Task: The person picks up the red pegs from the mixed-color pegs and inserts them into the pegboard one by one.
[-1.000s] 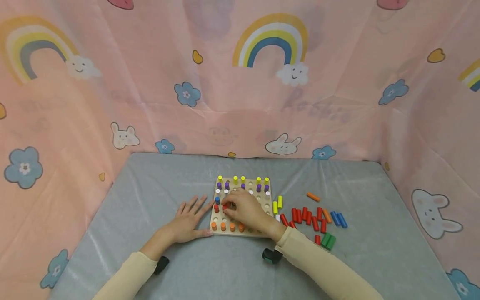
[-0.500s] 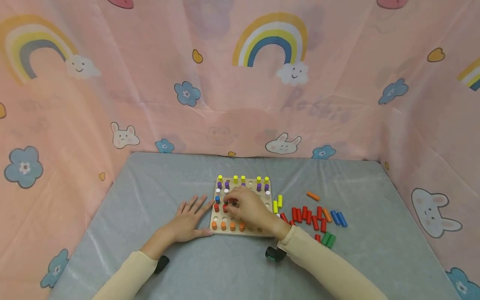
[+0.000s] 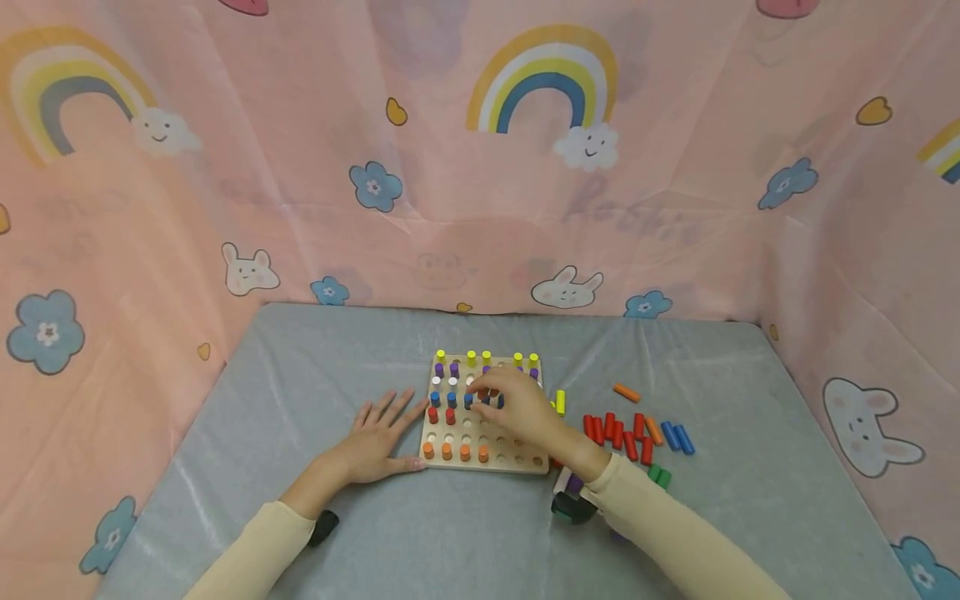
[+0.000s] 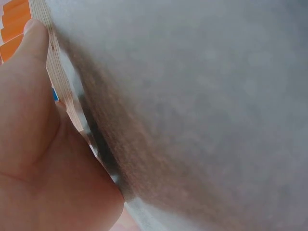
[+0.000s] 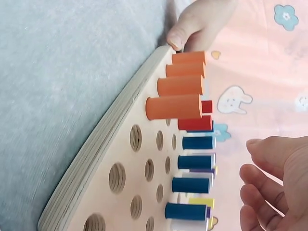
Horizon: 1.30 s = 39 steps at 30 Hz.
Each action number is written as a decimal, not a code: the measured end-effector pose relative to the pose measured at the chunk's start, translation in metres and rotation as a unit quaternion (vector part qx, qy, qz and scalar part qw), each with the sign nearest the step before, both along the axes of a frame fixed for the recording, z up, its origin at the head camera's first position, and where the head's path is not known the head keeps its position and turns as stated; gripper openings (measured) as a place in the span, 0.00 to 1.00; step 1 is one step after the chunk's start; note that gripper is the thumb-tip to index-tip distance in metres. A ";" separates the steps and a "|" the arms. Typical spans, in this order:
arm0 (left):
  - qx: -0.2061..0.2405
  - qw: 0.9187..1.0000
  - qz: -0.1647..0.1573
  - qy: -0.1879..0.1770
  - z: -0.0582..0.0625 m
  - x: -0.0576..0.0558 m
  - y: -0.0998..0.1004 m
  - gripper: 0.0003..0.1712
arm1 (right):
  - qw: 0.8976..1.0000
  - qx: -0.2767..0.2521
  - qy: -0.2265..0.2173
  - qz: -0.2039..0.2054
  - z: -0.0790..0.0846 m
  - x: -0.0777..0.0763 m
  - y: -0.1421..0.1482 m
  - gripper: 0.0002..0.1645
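Note:
A square wooden pegboard lies on the table, with rows of upright yellow, purple, white, blue, red and orange pegs. My left hand rests spread on the cloth at the board's left side; its thumb touches the board's edge, also seen in the left wrist view. Over the blue row hovers my right hand, fingers loosely bent, partly covering pegs behind it. In the right wrist view this right hand stands apart from the blue pegs, and nothing shows between its thumb and fingers. Two red pegs stand in front of the blue row.
Loose red pegs, blue pegs, orange pegs and green pegs lie right of the board. A yellow peg lies beside it. The right forearm covers part of this area. A pink patterned curtain hangs behind the grey table.
My right hand has moved rightward along the board, away from the red pegs, and more of the blue row now shows. The left hand stays put.

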<state>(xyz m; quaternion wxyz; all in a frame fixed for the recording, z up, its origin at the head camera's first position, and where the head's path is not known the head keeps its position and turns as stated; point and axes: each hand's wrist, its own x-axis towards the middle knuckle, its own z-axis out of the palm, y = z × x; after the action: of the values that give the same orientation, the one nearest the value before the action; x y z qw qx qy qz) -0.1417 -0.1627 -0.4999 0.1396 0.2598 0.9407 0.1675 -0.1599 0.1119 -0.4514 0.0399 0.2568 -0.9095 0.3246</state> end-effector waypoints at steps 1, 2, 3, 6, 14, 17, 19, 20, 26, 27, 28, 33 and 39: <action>0.003 1.000 0.000 0.000 -0.001 0.000 0.000 0.55 | 1.000 0.000 -0.003 -0.003 0.000 0.000 0.002 0.11; 0.009 1.000 -0.001 0.002 -0.002 0.000 -0.001 0.55 | 1.000 -0.002 -0.005 -0.005 0.000 0.000 0.003 0.11; 0.010 1.000 -0.001 0.003 -0.003 0.000 -0.001 0.55 | 1.000 -0.006 -0.006 -0.006 -0.001 0.000 0.005 0.11; 0.016 1.000 -0.001 0.003 -0.007 -0.001 -0.002 0.55 | 1.000 -0.014 -0.008 -0.008 -0.001 0.001 0.010 0.12; 0.011 1.000 0.003 -0.002 -0.014 -0.003 -0.003 0.56 | 0.999 -0.015 -0.026 -0.033 0.003 0.004 0.025 0.12; 0.008 1.000 0.002 0.005 -0.015 -0.004 -0.004 0.56 | 0.999 -0.027 -0.033 -0.032 0.003 0.002 0.033 0.12; 0.004 1.000 0.002 0.006 -0.017 -0.005 -0.004 0.56 | 0.999 -0.035 -0.029 -0.029 0.003 0.001 0.037 0.12; 0.005 1.000 0.002 0.009 -0.017 -0.005 -0.004 0.56 | 0.999 -0.036 -0.026 -0.029 0.002 0.001 0.040 0.12; 0.005 1.000 0.003 0.009 -0.015 -0.004 -0.004 0.55 | 0.999 -0.039 -0.009 -0.034 0.004 0.000 0.052 0.13; 0.004 1.000 0.004 0.008 -0.015 -0.004 -0.003 0.55 | 0.999 -0.038 -0.009 -0.035 0.004 0.001 0.054 0.13; 0.004 1.000 0.004 0.008 -0.014 -0.004 -0.003 0.55 | 0.999 -0.035 -0.010 -0.037 0.005 0.001 0.056 0.13; 0.002 1.000 0.004 0.009 -0.015 -0.004 -0.002 0.55 | 0.998 -0.032 -0.010 -0.053 0.002 0.001 0.068 0.13; 0.004 1.000 0.005 0.012 -0.015 -0.004 -0.002 0.55 | 0.997 -0.037 -0.005 -0.073 -0.002 0.002 0.082 0.14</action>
<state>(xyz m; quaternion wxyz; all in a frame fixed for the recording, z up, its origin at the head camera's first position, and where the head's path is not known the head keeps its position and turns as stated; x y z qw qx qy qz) -0.1458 -0.1651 -0.5149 0.1267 0.2577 0.9429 0.1689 -0.1577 0.1938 -0.4530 0.0683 0.1862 -0.9135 0.3551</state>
